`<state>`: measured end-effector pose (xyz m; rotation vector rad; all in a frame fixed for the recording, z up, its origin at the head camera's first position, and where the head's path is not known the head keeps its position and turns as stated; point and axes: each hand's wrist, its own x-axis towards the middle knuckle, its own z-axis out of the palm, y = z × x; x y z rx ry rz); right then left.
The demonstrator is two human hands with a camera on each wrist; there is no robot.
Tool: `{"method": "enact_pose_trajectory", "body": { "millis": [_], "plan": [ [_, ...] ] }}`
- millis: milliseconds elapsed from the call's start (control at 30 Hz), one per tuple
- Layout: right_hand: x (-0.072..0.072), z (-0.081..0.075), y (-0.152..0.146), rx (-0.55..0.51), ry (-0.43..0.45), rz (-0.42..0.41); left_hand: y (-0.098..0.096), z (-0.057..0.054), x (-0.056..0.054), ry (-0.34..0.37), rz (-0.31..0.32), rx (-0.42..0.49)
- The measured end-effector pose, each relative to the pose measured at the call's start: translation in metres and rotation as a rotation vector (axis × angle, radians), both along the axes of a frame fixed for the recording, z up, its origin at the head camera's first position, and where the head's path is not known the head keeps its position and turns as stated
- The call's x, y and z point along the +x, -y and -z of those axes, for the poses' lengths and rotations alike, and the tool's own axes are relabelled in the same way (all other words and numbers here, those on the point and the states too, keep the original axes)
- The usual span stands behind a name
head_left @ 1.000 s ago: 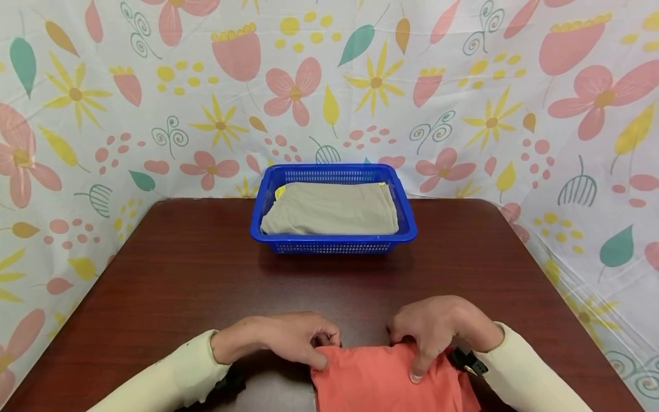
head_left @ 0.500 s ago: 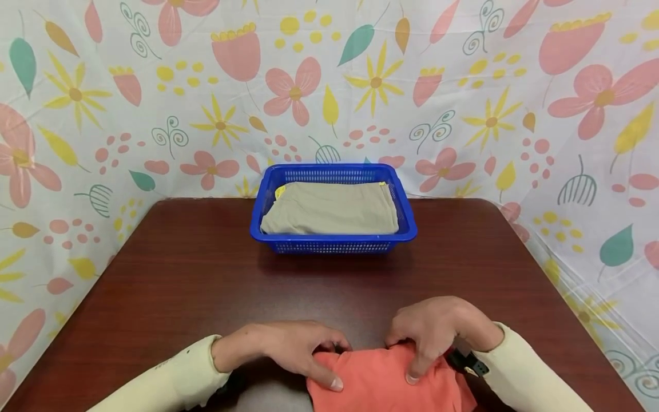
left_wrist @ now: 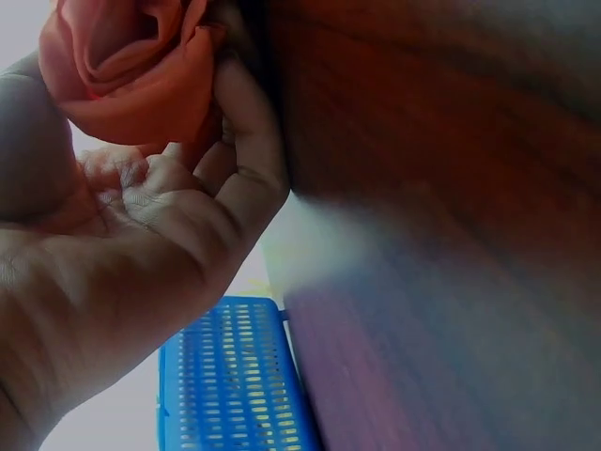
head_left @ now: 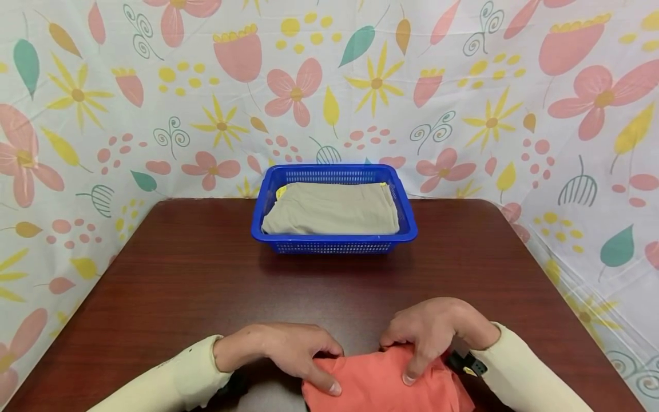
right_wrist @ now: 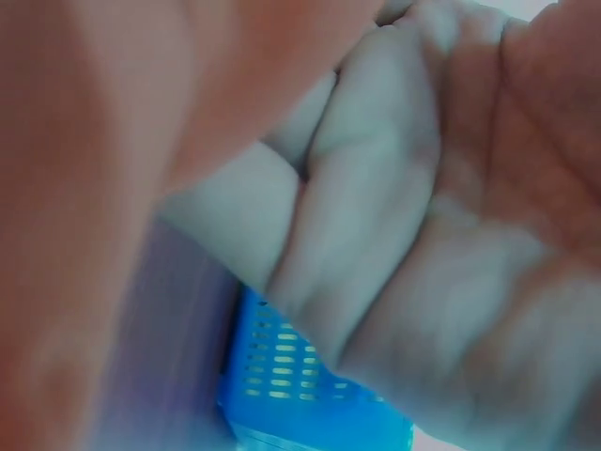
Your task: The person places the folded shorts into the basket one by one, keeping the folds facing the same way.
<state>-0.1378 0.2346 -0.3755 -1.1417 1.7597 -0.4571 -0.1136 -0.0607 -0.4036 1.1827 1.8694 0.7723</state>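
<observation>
A folded coral-orange cloth lies at the near edge of the head view, its lower part cut off by the frame. My left hand grips its far left corner, thumb on top and fingers curled beneath. At the far right part, my right hand pinches the cloth, the thumb pressing on its upper face. In the left wrist view the cloth shows rolled, layered folds between thumb and curled fingers. The right wrist view shows the blurred cloth close against the bent fingers.
A blue perforated basket stands at the far middle of the dark brown table. Inside it lies a folded beige cloth with a bit of yellow at its corner. A floral curtain hangs behind and along both sides.
My left hand has moved onto the cloth's corner, its thumb now lying further over the top. The cloth and my right hand have shifted slightly left.
</observation>
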Motion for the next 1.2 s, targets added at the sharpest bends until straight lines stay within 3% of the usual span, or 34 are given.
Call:
{"method": "enact_pose_trajectory", "body": {
  "millis": [333,533,867,1200],
  "plan": [
    [-0.004,0.006,0.001,-0.078,0.074,-0.017,0.003,0.002,-0.003,0.203,-0.040,0.041],
    [-0.007,0.010,0.000,-0.098,0.101,0.025,0.003,0.003,-0.004,0.336,-0.096,0.048],
    [-0.008,0.013,-0.001,-0.193,0.055,0.083,0.001,0.004,-0.005,0.355,-0.115,0.037],
    [-0.010,0.015,-0.003,-0.282,0.096,0.114,0.003,0.004,-0.008,0.381,-0.111,0.053]
  ]
}}
